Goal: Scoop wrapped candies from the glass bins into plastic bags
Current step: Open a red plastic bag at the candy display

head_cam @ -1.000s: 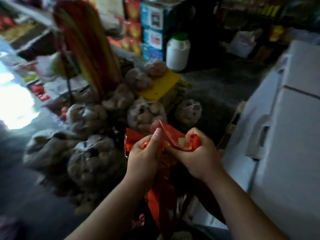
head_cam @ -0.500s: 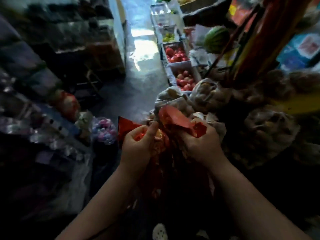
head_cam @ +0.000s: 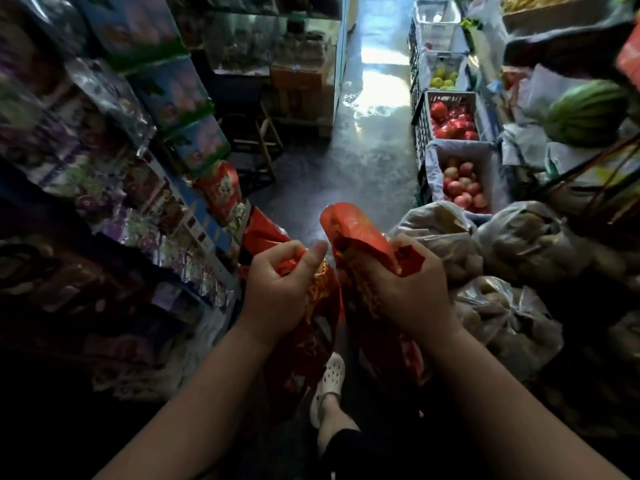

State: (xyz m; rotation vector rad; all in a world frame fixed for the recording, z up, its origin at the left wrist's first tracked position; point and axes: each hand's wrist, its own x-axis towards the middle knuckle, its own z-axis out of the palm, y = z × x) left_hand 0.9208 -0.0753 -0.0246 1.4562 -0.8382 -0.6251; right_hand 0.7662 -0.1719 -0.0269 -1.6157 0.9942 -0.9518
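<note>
In the lower middle of the frame, the person is holding a red plastic bag (head_cam: 356, 230) out in front of the body, over the aisle floor (head_cam: 346, 168). The left hand (head_cam: 277, 285) is clenching a bunch of the film on the left side, with the thumb pressing it against the curled fingers. The right hand (head_cam: 405, 289) is gripping the opposite edge, and a crumpled flap is sticking up above its knuckles. The rest of the bag is hanging slack between the forearms, down toward a foot in a white clog (head_cam: 329, 379).

The film is looking thin, soft and very light, creasing wherever it is held and keeping no shape of its own. It is probably slippery, and its layers are probably clinging together. The sensible hold is therefore at the rim, one hand on each side, pulling the mouth apart. Once candies go in, the weight will be hanging from those pinches, so a fuller grip near the top would be safer.

No scoop and no loose candies are showing. A glass case (head_cam: 263, 39) is standing at the upper middle of the frame, but I cannot tell whether it holds the bins. Shelves of packaged sweets (head_cam: 166, 209) are filling the left side. Clear bags of brownish produce (head_cam: 519, 244) and crates of apples (head_cam: 464, 188) are lying to the right.
</note>
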